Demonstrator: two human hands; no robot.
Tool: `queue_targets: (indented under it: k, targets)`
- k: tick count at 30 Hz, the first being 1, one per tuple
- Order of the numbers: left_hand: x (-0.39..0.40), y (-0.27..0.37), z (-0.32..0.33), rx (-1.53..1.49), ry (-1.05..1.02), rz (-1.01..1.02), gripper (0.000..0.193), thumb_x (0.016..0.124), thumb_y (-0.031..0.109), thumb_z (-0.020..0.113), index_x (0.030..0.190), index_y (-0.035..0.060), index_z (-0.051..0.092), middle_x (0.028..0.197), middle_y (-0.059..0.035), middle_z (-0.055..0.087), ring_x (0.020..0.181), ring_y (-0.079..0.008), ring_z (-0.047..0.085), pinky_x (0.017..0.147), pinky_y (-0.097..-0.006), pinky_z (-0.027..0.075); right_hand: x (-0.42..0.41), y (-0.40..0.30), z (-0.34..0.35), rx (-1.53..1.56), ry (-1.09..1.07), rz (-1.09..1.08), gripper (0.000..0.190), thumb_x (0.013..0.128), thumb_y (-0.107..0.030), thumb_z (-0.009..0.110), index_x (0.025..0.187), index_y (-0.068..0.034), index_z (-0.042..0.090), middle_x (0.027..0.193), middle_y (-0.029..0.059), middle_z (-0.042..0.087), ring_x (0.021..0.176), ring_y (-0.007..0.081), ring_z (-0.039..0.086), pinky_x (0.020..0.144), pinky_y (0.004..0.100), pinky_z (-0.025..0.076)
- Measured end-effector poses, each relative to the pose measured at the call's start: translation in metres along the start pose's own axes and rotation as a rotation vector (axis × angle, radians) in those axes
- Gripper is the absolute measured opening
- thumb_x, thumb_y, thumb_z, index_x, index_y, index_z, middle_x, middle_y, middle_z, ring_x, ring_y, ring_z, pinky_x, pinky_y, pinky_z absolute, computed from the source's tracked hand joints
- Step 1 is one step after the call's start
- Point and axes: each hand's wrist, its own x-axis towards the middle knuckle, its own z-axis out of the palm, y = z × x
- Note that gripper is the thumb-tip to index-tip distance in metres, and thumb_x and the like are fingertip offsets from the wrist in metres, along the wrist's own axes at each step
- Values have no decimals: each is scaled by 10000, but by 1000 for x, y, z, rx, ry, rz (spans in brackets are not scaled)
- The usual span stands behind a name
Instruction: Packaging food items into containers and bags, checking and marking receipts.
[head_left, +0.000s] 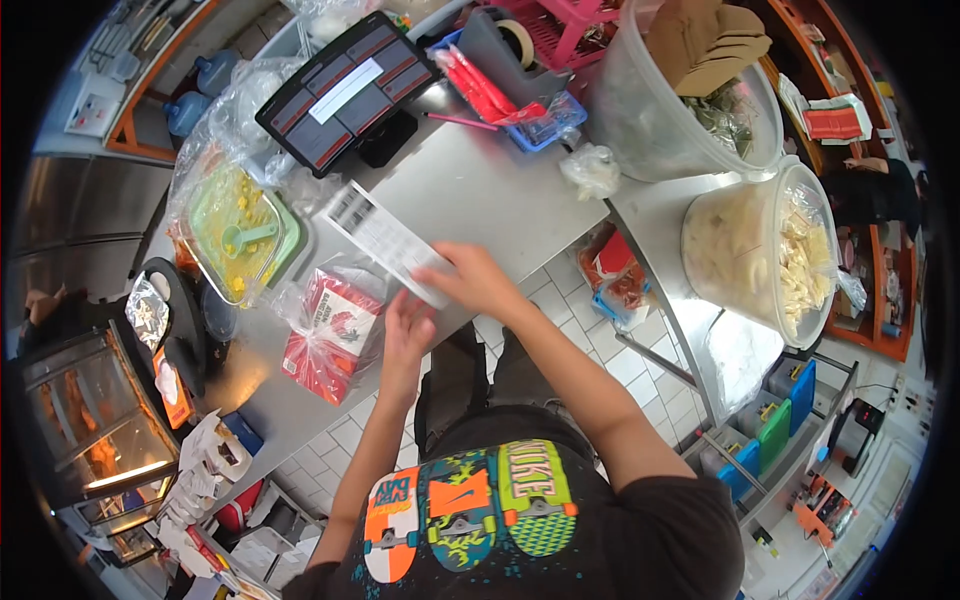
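Observation:
A long white printed paper slip (386, 244) stretches over the steel counter, its near end pinched between the thumb and fingers of my right hand (480, 279). My left hand (407, 330) is palm up with loosely bent fingers, just below the slip's near end; I see nothing held in it. Left of that hand sits a red and white food box (330, 337) inside a knotted clear plastic bag. Farther left lies a green-rimmed tray (289, 225) with yellow food bits and a pale green scoop (247, 238).
A touchscreen monitor (349, 90) stands at the back of the steel counter (495, 195). Beside it is a blue basket (551, 127) with red packets. Two large clear tubs (652, 112) are at the right. A heated display cabinet (97, 420) glows at left. Other people are partly visible at both edges.

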Motion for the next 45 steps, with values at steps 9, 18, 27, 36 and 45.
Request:
queue_targets:
  k: [9, 18, 27, 36, 45]
  targets:
    - [65, 35, 77, -358, -158, 116, 195, 891, 155, 556, 1046, 38, 547, 917, -48, 612, 816, -137, 589, 740, -284, 484, 14, 36, -146, -93, 474, -133, 373, 852, -237, 616, 1138, -5, 555, 1047, 122, 631, 946, 182, 601, 834, 310, 456]
    - [88, 66, 117, 289, -354, 106, 373, 800, 101, 655, 1136, -11, 540, 1004, -58, 628, 881, -94, 578, 779, -241, 460, 140, 56, -227, -389, 521, -205, 658, 698, -364, 726, 1172, 26, 491, 995, 212, 619, 956, 348, 595, 830, 397, 460]
    - [246, 21, 133, 1120, -404, 370, 369, 724, 102, 663, 1061, 0, 552, 998, -189, 618, 903, -354, 592, 763, -392, 468, 143, -24, -208, -570, 673, -164, 495, 634, -307, 733, 1038, -55, 596, 896, 172, 649, 825, 348, 627, 741, 403, 488]
    - [221, 8, 101, 814, -516, 455, 304, 769, 135, 609, 1031, -7, 550, 939, -218, 606, 872, -372, 588, 770, -412, 455, 73, -63, -187, -275, 728, -471, 465, 622, -33, 740, 1057, -16, 579, 911, 104, 640, 805, 181, 628, 752, 290, 489]
    - [106, 53, 34, 755, -633, -151, 353, 777, 212, 666, 1053, 6, 587, 845, -123, 664, 754, -151, 617, 707, -296, 478, -2, -12, -130, 45, 497, -270, 545, 597, -28, 780, 1087, 28, 546, 1066, 151, 593, 1012, 240, 579, 893, 330, 439]
